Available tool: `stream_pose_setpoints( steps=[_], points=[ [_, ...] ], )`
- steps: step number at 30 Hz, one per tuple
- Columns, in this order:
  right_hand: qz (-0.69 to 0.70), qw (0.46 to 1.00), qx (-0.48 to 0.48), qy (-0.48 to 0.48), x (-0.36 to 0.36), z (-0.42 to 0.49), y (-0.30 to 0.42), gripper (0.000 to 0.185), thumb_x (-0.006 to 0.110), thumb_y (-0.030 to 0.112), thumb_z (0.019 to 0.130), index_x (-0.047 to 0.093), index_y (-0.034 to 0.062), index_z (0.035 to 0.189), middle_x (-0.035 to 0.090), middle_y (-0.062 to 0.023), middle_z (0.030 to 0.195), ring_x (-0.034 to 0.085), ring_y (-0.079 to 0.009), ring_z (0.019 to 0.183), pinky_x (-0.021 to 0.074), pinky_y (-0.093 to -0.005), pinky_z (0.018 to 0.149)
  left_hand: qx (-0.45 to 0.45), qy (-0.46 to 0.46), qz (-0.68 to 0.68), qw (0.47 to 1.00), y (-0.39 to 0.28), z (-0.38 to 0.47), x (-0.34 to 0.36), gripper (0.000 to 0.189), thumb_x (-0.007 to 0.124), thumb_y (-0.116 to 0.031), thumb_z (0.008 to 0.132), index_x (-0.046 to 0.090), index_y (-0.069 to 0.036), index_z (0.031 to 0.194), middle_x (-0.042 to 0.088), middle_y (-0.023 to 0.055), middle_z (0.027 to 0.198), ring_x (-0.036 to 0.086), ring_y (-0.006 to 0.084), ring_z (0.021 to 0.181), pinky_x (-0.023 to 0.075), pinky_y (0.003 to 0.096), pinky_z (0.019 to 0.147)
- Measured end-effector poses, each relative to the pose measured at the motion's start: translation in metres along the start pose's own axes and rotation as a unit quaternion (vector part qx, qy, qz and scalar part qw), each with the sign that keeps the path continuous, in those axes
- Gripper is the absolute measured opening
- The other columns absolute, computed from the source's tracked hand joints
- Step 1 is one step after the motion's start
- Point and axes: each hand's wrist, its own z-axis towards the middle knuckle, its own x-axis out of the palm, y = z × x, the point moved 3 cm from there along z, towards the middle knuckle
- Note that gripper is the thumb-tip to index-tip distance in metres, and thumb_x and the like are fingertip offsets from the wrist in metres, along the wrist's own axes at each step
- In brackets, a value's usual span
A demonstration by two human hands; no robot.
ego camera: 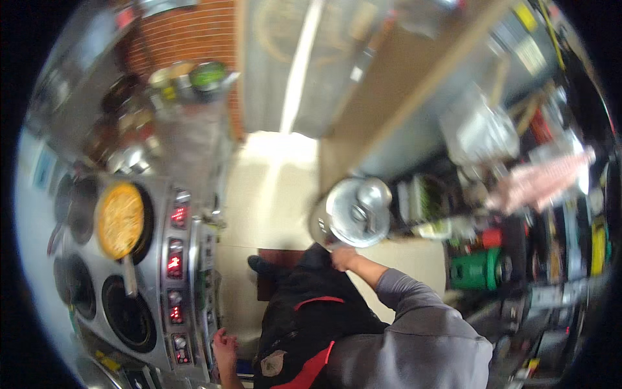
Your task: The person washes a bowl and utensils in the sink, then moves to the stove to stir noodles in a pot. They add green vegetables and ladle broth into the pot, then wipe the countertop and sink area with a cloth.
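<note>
A tall stainless steel pot (335, 214) is in front of me, slightly right of centre. A ladle-like metal utensil (373, 194) shows in its round top, though blur hides the details. My right hand (344, 257) is closed at the pot's near side, seemingly on a handle that the fingers cover. Down at the lower left, my left hand (225, 346) holds nothing, its fingers loosely bent and apart. It hangs beside the front edge of the stove (163, 272). A frying pan (147, 233) with an orange, flat food (120, 221) sits on one burner, its handle pointing towards me.
Red digits glow on the stove's control panel (176, 262). A black round burner (129, 313) lies nearer to me. Beyond the stove, bowls with green food (208, 75) stand on a counter. At right are a green container (474, 270), a pink cloth (542, 182) and a clear plastic bag (481, 129).
</note>
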Motion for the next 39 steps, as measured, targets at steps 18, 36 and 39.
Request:
stream_pose_setpoints(
  steps=[18, 36, 39],
  points=[
    [0.175, 0.834, 0.248, -0.461, 0.151, -0.077, -0.625, 0.027, 0.065, 0.015, 0.088, 0.069, 0.0073, 0.114, 0.068, -0.0189, 0.107, 0.064, -0.042, 0.102, 0.0498, -0.0505, 0.092, -0.129, 0.089, 0.236, 0.959, 0.049, -0.109, 0.268, 0.034, 0.064, -0.004, 0.09, 0.06, -0.004, 0.124, 0.066, 0.0064, 0.089, 0.063, 0.0149, 0.078, 0.0547, 0.0323, 0.068],
    [-0.018, 0.922, 0.152, -0.355, 0.078, 0.035, -0.699, 0.048, 0.066, 0.021, 0.088, 0.058, 0.0033, 0.132, 0.06, -0.0235, 0.131, 0.054, -0.0424, 0.125, 0.0438, -0.0529, 0.102, -0.17, 0.037, 0.184, 0.967, 0.169, -0.248, 0.38, 0.033, 0.068, -0.011, 0.088, 0.061, 0.0, 0.118, 0.069, 0.0097, 0.084, 0.066, 0.0185, 0.076, 0.0539, 0.0331, 0.07],
    [0.254, 0.886, 0.141, -0.361, 0.086, 0.041, -0.707, 0.046, 0.068, 0.011, 0.086, 0.059, 0.0037, 0.13, 0.062, -0.0234, 0.125, 0.057, -0.0435, 0.118, 0.0455, -0.0523, 0.101, -0.196, 0.035, 0.223, 0.954, 0.174, -0.257, 0.386, 0.037, 0.069, -0.015, 0.089, 0.06, 0.001, 0.122, 0.072, 0.0134, 0.092, 0.07, 0.0235, 0.084, 0.0555, 0.0366, 0.077]
  ],
)
